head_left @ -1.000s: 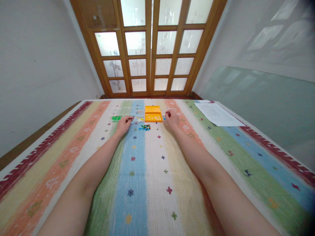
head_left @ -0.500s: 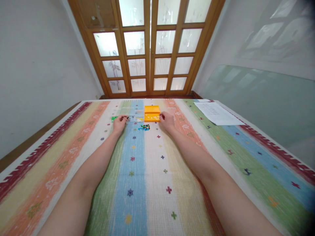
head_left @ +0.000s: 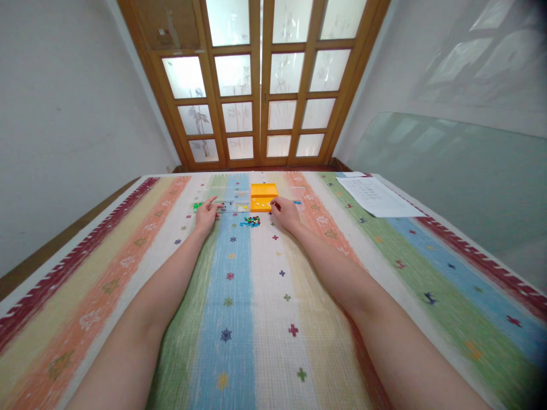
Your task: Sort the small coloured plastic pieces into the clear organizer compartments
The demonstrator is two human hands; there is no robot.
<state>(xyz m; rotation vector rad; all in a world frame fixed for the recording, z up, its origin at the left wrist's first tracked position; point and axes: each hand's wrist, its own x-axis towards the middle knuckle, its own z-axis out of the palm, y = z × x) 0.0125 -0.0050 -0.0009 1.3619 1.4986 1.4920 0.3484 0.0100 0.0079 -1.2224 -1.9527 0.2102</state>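
My left hand (head_left: pixel 207 215) rests at the near edge of a clear compartment box (head_left: pixel 228 208), fingers apart and nothing visible in them. Green pieces (head_left: pixel 197 206) lie just left of that hand, and yellow pieces (head_left: pixel 243 207) sit at the box's right end. An open yellow case (head_left: pixel 264 188) stands between my hands, with small white pieces (head_left: pixel 257 203) in its near half. Over the right part of the case, my right hand (head_left: pixel 286 214) has thumb and fingers pinched; whatever they hold is too small to name. A mixed pile of small colored pieces (head_left: pixel 251 221) lies in front.
Blue pieces (head_left: pixel 297 202) lie in a clear tray (head_left: pixel 302 196) right of the case. Printed paper (head_left: pixel 376 196) lies at the far right of the striped tablecloth (head_left: pixel 273 296). Glass-paned wooden doors (head_left: pixel 261 85) stand beyond the table.
My right hand has shifted slightly left over the yellow case, and blue pieces now show in the clear tray behind it. The fingers of my left hand have spread from a pinch.
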